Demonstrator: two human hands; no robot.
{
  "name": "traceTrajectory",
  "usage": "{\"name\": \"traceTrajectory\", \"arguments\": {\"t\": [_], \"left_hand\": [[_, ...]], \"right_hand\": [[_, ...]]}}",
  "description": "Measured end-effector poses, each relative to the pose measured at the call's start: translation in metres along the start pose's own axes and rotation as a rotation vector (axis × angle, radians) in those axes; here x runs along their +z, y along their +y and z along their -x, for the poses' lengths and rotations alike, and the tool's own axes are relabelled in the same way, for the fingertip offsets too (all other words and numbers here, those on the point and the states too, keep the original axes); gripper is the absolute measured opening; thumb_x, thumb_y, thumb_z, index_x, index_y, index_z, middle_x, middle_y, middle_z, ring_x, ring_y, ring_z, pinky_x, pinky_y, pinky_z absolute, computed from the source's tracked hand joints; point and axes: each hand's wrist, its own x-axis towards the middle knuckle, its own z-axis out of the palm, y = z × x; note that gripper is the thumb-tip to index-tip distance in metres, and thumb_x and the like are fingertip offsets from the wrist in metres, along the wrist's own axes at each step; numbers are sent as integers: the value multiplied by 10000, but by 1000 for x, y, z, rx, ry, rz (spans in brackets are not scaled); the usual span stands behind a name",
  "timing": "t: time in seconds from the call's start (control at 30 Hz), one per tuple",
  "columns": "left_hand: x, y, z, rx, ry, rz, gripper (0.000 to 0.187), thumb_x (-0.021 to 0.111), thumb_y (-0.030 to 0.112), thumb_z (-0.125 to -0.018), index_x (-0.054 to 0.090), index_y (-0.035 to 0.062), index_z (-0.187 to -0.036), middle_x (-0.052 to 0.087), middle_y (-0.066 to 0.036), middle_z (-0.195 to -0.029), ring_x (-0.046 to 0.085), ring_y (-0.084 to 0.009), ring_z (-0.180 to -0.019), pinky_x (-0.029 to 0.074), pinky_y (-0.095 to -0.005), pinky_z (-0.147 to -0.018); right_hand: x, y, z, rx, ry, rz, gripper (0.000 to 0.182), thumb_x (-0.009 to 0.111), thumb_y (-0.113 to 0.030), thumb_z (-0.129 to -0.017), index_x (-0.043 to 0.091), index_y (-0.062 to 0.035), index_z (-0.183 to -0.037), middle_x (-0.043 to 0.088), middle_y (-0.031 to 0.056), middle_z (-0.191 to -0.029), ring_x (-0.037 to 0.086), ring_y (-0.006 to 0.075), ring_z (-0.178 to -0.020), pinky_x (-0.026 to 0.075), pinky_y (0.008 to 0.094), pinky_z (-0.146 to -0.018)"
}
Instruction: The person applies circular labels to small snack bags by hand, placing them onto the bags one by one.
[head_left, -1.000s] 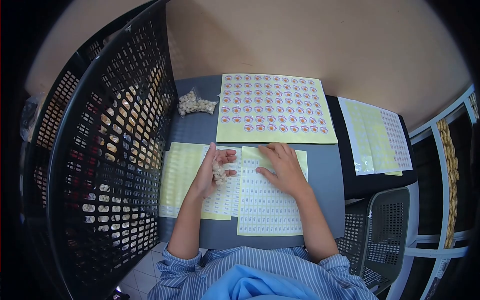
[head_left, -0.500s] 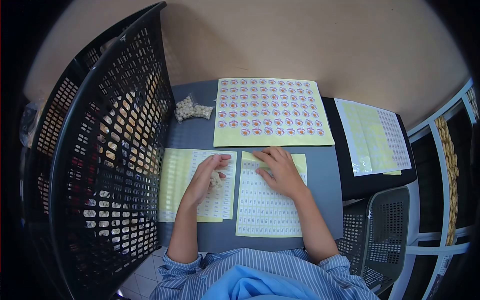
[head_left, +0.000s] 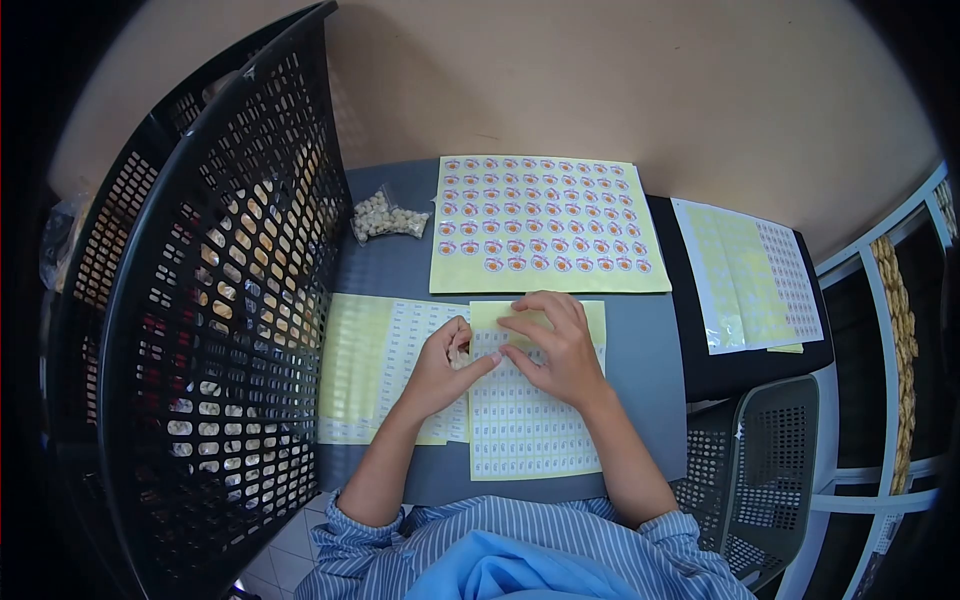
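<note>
My left hand (head_left: 437, 378) is closed around a small clear bag of whitish pieces (head_left: 459, 354), mostly hidden by the fingers. Its thumb points right, over the edge of a yellow-backed sheet of small printed labels (head_left: 535, 440). Above that sheet is my right hand (head_left: 560, 350), fingers curved and thumb apart from the index finger. The two thumbs almost meet, and nothing shows between my right fingers. Under my left hand and wrist lies a second label sheet (head_left: 360, 360), with part of its backing bare.
A large sheet of round logo stickers (head_left: 550, 282) lies at the back. Left of it sits a filled bag (head_left: 385, 218). A tall black basket (head_left: 215, 300) rises along the left edge. At right are a plastic-covered sticker sheet (head_left: 745, 280) and a lower basket (head_left: 770, 470).
My left hand has moved right with the bag and turned, bringing its thumb towards my right hand. The middle label sheet has slid slightly left, and my right fingers have lifted from its top.
</note>
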Motion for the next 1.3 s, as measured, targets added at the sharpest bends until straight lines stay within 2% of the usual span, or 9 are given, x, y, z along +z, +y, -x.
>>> {"name": "traceTrajectory", "arguments": {"t": [0.13,0.2,0.3,0.43,0.6,0.73,0.97,1.3], "left_hand": [[0,-4,0,-4,47,10,321,665,56,-706,348,111,-708,334,62,-684,317,-30,-660,292,-184,-601],[1,-5,0,9,46,16,317,661,52,-707,349,110,-708,336,59,-685,319,-33,-661,294,-186,-602],[2,-2,0,30,44,8,311,657,51,-708,351,106,-710,343,53,-687,325,-41,-665,300,-192,-608],[3,-5,-1,31,47,25,317,664,65,-704,350,104,-710,351,45,-685,335,-53,-666,313,-202,-620],[4,6,1,-5,39,77,327,666,71,-705,342,109,-712,376,39,-688,348,-54,-671,322,-201,-627],[3,4,1,-56,15,144,340,664,68,-708,328,121,-707,392,38,-691,357,-46,-676,324,-192,-625],[2,-6,-2,-29,20,119,345,676,79,-709,333,110,-713,387,32,-684,359,-50,-658,328,-200,-602],[2,-3,-1,-95,-22,198,305,650,53,-715,352,118,-729,400,39,-731,362,-45,-709,332,-193,-654]], "right_hand": [[5,1,3,24,16,-11,213,685,-91,-652,638,-89,-859,563,35,-878,516,209,-885,367,357,-840],[8,2,3,21,91,15,186,701,-70,-640,657,-86,-820,586,24,-805,538,195,-830,377,337,-785],[7,1,1,-15,96,66,164,702,-64,-638,660,-85,-794,591,12,-769,544,191,-787,382,329,-766],[8,0,2,-25,101,89,142,680,-62,-642,650,-89,-778,581,6,-765,539,179,-787,412,330,-748],[11,2,3,18,97,23,115,677,-49,-635,642,-78,-740,583,13,-759,541,176,-727,448,294,-626],[9,2,3,42,76,11,103,672,-48,-638,633,-70,-731,583,20,-755,543,180,-724,448,300,-641],[10,2,2,49,63,21,85,666,-51,-648,622,-61,-720,579,32,-753,544,185,-726,451,311,-655],[11,5,5,27,70,9,93,661,-31,-647,628,-60,-728,573,32,-747,548,184,-712,463,297,-612]]}}
